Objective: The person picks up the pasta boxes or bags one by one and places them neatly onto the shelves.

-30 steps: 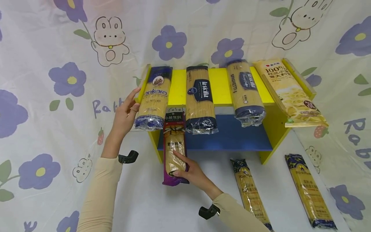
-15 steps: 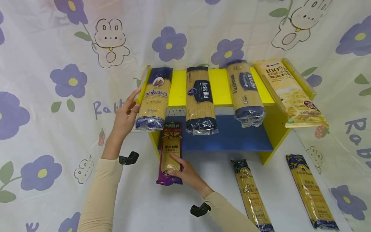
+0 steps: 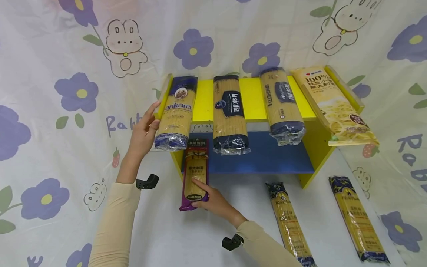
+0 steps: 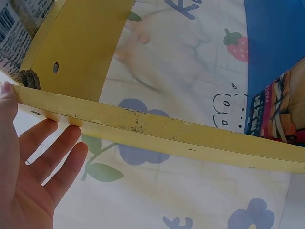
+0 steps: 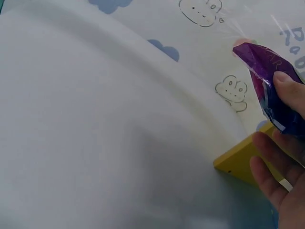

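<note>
My right hand (image 3: 217, 204) grips the lower end of a purple spaghetti packet (image 3: 197, 167) with a dark top. The packet's upper part lies over the left of the blue lower shelf (image 3: 260, 155), and its lower end sticks out in front. In the right wrist view the thumb lies on the purple end (image 5: 274, 71), with other fingers below it. Against the yellow shelf's left side panel (image 4: 143, 121) rests my left hand (image 3: 141, 137), fingers fairly straight, beside the ankara spaghetti packet (image 3: 176, 115).
On the yellow top board (image 3: 203, 100) lie two la sicilia packets (image 3: 231, 126) (image 3: 283, 100) and a pale yellow pasta bag (image 3: 333, 104), their ends overhanging the front. Two more spaghetti packets (image 3: 290, 222) (image 3: 358, 218) lie on the white surface at the lower right.
My right hand has moved slightly left, bringing the purple packet under the ankara packet's end and from a spot before the shelf onto its left part. My left hand has stayed put.
</note>
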`<action>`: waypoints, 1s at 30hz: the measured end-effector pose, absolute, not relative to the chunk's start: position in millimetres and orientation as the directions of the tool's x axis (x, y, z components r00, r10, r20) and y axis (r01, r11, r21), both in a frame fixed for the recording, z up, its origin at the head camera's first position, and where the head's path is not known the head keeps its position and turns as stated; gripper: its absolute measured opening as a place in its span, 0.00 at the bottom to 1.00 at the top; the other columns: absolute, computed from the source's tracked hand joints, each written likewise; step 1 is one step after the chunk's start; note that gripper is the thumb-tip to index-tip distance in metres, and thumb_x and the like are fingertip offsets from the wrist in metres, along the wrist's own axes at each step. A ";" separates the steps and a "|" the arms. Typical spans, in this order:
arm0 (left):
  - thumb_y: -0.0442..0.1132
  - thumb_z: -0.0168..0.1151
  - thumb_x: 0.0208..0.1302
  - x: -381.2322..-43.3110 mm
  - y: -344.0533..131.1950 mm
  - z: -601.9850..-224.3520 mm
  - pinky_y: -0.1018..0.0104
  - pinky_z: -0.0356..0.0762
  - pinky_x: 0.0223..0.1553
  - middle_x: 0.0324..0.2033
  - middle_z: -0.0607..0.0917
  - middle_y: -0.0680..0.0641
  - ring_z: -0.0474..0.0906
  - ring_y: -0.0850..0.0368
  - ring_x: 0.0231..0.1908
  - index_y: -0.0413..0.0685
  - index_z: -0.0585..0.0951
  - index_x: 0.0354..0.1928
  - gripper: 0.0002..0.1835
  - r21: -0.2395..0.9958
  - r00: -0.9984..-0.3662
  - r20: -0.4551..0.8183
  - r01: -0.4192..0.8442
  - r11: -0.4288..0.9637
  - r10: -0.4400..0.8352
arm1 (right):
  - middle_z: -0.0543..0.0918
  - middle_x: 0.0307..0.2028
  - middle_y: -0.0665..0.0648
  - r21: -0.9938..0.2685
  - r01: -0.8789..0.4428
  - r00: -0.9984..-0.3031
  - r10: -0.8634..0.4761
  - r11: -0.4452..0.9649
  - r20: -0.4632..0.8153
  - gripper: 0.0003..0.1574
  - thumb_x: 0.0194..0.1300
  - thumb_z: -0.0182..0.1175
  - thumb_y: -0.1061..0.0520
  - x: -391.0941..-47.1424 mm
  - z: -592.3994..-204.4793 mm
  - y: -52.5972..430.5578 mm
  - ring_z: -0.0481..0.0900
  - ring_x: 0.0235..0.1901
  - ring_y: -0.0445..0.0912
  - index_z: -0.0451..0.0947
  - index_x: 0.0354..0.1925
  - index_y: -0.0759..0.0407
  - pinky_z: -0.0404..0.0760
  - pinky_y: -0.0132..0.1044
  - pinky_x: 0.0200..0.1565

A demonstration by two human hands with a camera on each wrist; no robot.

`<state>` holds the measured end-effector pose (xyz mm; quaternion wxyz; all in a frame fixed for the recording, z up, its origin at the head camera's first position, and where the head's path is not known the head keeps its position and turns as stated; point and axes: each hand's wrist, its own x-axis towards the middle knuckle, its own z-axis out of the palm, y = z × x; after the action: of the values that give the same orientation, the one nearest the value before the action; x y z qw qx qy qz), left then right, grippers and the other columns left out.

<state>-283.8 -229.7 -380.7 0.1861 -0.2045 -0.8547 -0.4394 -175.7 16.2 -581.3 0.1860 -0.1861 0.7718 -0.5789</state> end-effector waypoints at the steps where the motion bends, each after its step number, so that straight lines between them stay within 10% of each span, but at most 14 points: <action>1: 0.56 0.48 0.73 -283.6 -229.9 -380.8 0.84 0.74 0.43 0.59 0.82 0.40 0.84 0.46 0.46 0.75 0.59 0.75 0.29 0.675 -0.849 0.495 0.509 0.534 0.183 | 0.76 0.63 0.59 -0.962 -0.078 -0.864 -0.500 0.261 -0.066 0.51 0.65 0.66 0.46 -177.2 -581.1 15.1 0.79 0.49 0.48 0.49 0.74 0.21 0.82 0.36 0.45; 17: 0.54 0.46 0.75 -257.3 -215.2 -354.2 0.50 0.82 0.51 0.61 0.80 0.34 0.83 0.39 0.53 0.61 0.60 0.76 0.30 0.687 -0.862 0.475 0.489 0.537 0.178 | 0.79 0.48 0.63 -0.982 -0.082 -0.867 -0.498 0.171 -0.014 0.44 0.69 0.62 0.53 -218.7 -578.0 7.5 0.82 0.35 0.55 0.55 0.76 0.34 0.82 0.33 0.37; 30: 0.61 0.48 0.71 -283.8 -229.7 -381.4 0.41 0.81 0.53 0.62 0.79 0.38 0.82 0.39 0.56 0.77 0.59 0.74 0.30 0.692 -0.852 0.494 0.507 0.514 0.176 | 0.83 0.50 0.60 -0.971 -0.050 -0.854 -0.513 0.235 -0.081 0.48 0.67 0.64 0.48 -211.3 -572.9 28.0 0.86 0.37 0.48 0.51 0.75 0.27 0.84 0.43 0.47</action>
<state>-283.8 -229.7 -381.4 0.1839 -0.2006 -0.8504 -0.4502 -211.3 28.0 -572.9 0.1965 -0.1850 0.7609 -0.5902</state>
